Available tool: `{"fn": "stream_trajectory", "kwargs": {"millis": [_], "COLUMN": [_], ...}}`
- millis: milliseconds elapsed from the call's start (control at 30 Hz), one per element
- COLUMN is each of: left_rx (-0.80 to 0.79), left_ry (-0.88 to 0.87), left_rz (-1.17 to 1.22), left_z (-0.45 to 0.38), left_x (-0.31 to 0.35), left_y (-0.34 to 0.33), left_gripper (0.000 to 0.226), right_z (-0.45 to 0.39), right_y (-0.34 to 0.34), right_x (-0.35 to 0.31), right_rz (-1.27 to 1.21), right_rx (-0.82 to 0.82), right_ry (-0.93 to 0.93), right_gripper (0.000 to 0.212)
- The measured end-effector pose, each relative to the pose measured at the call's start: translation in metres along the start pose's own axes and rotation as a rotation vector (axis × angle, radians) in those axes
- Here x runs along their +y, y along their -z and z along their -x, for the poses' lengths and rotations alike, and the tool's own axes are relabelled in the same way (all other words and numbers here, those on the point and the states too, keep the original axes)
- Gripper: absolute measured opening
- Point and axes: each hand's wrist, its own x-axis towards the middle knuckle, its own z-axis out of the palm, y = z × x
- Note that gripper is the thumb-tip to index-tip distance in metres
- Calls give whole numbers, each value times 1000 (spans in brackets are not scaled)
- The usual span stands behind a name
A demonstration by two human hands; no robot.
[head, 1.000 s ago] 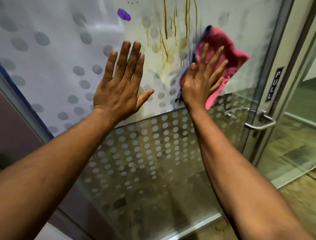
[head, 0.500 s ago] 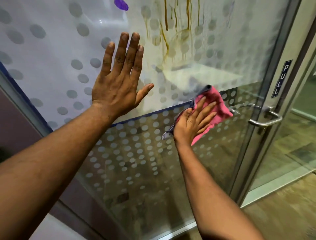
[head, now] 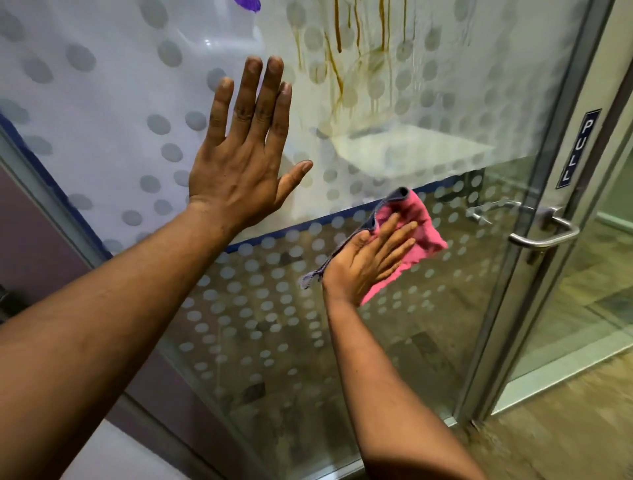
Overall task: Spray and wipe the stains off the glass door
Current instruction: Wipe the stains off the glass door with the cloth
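Brown drips [head: 337, 65] are still streaking above the handle [head: 544, 236] — right hand [head: 368, 265], fingers flat, is pressing the cloth [head: 416, 236] below them; left hand [head: 245, 150] is bracing, splayed.

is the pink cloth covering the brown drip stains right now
No, the pink cloth under the right hand sits well below the brown drip stains, which are uncovered.

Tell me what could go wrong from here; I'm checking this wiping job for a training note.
The pink cloth under the right hand sits well below the brown streaks, so those may get missed. The purple blot at the top edge may go unwiped too. The left hand, flat on the glass door, could leave fresh smudges.
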Motion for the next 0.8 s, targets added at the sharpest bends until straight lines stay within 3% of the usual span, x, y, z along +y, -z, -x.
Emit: {"fn": "stream_trajectory", "kwargs": {"millis": [67,200,300,500,667,800], "left_rx": [1,17,25,32,51,52], "left_ry": [3,9,13,12,10,20], "left_rz": [-7,-3,-3,-16,2,0], "left_z": [-1,1,1,1,0,-1], "left_x": [-1,-1,-1,-2,-2,-1], "left_y": [0,-3,-2,-4,-5,-4], "left_gripper": [85,85,85,86,86,88], "right_z": [9,23,-28,-139,-131,-86], "right_y": [1,0,4,26,31,31], "right_x": [-1,-25,-56,-120,-160,-146], "right_rz": [0,66,107,122,72,98], "right_rx": [4,-25,71,188,112,-31], "right_ry": [-76,179,268,200,512,757], "right_gripper": [61,60,58,64,59,59]}}
